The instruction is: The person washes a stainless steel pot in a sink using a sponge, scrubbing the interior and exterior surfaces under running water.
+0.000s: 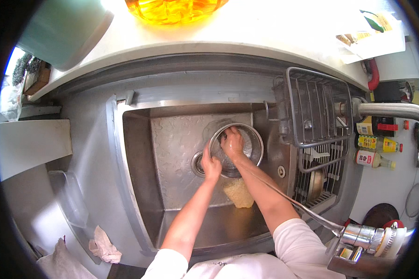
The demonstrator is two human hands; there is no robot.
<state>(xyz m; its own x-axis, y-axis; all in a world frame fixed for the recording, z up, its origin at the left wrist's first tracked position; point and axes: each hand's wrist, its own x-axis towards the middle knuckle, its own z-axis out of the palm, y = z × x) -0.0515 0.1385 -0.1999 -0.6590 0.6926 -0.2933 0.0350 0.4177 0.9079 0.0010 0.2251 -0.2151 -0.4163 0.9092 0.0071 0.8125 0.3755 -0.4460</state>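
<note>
A round stainless steel bowl (253, 139) is held in the metal sink (174, 139), tilted, with water inside it. My left hand (211, 164) grips its rim on the left, thumb and fingers on either side of the wall. Inside the bowl, my right hand (234, 142) has its fingers bent against the inner wall; whether something is under them is hidden. Water streams from the chrome faucet (356, 237) past my right forearm towards the bowl. Just below the bowl lies a yellowish, rough-textured sponge or loofah piece (240, 193). The drain (196, 164) shows partly beside my left hand.
A wire rack (319, 143) and a dish rack with plates (316, 185) stand right of the sink. Several bottles (375, 143) are farther right. On the left are a clear plastic container (70, 198) and a crumpled cloth (104, 245). A white counter (265, 31) runs behind.
</note>
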